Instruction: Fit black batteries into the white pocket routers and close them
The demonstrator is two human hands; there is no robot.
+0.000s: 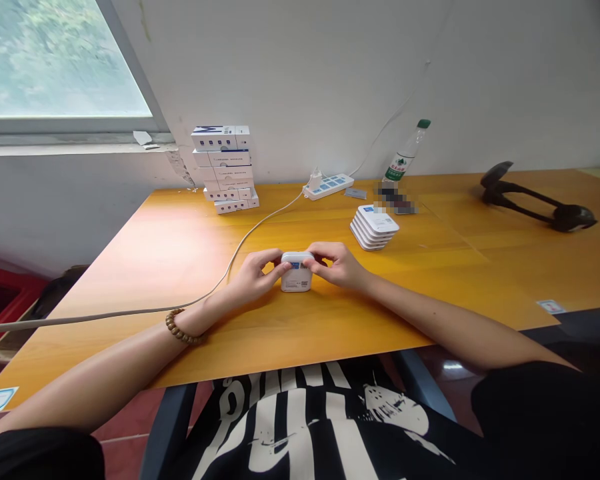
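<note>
Small white box (297, 279) with a blue label near its top edge sits at the middle of an orange wooden table (155, 267), gripped from both sides by a seated person. The left hand (253, 277) closes on the box's left side and the right hand (337, 265) on its right, with the fingers of both curled over its upper end. Neither hand is released, and the two nearly meet across the top. A wooden bead bracelet (181, 327) circles the left wrist, and a black T-shirt (290, 427) with a white print shows below the table edge.

Just beyond the hands, a neat stack of flat white square packages (374, 228) lies on the tabletop. Further back, white-and-blue cartons (225, 170) rise in an uneven pile near the wall. A white power strip (329, 187) lies against the wall, its white cable (105, 312) running across the table and past the left forearm. A plastic water bottle (405, 152) with a green label stands at the wall beside a pixelated patch (395, 199). A black object with long curved arms (535, 203) lies at the table's far right, below a wall with a window (55, 60) at upper left.
</note>
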